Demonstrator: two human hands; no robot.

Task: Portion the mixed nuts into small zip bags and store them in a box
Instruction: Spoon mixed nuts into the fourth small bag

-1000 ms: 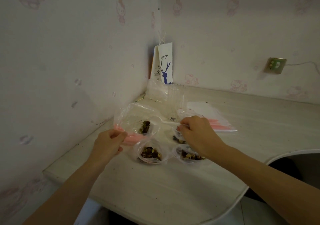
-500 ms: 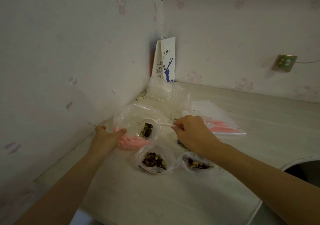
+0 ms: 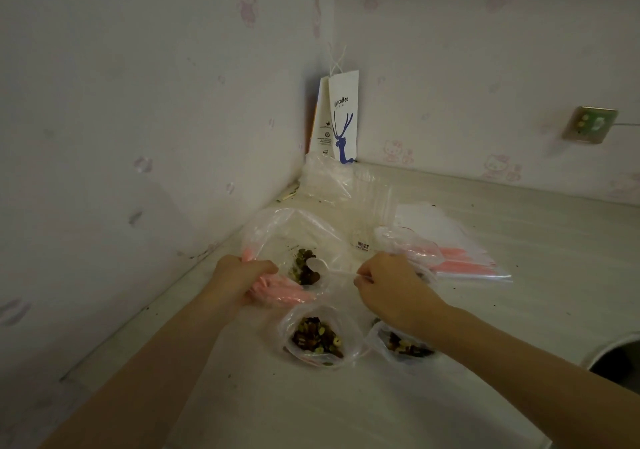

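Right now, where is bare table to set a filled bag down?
Bare: the near strip of table below the filled bags, and right of the empty zip bags. Crowded: the corner around the big nut bag.

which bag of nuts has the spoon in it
The large zip bag gripped by the left hand at its pink zip; the white spoon dips into it. The two small bags in front hold only nuts.

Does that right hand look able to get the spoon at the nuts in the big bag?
Probably yes: the left hand holds the big bag open, and the right hand has the spoon over the nuts.
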